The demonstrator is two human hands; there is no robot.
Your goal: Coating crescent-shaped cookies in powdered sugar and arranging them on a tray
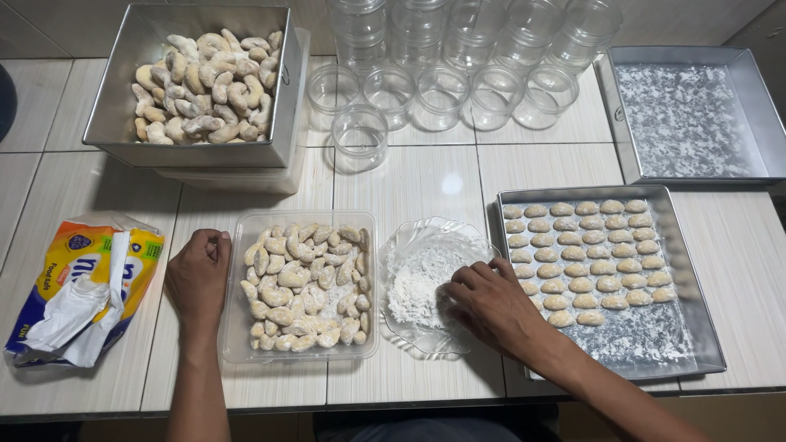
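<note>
On the tiled counter, our right hand dips into the glass dish of powdered sugar, fingers seemingly pinched on a cookie; roll gently. Left hand, loosely curled and empty, steadies the plastic tub.

- Left hand: bare, without ring, glove or wristband on the surfaces that show; knuckles and back of the hand face the head camera.
- Left forearm: bare along its whole visible length down to the lower picture edge; no sleeve or cuff shows.
- Right hand: bare, no ring or watch to be seen; fingertips possibly dusted with white powder, though the view is too coarse to be sure.
- Right forearm: bare and sleeveless as far as the lower right edge.
</note>
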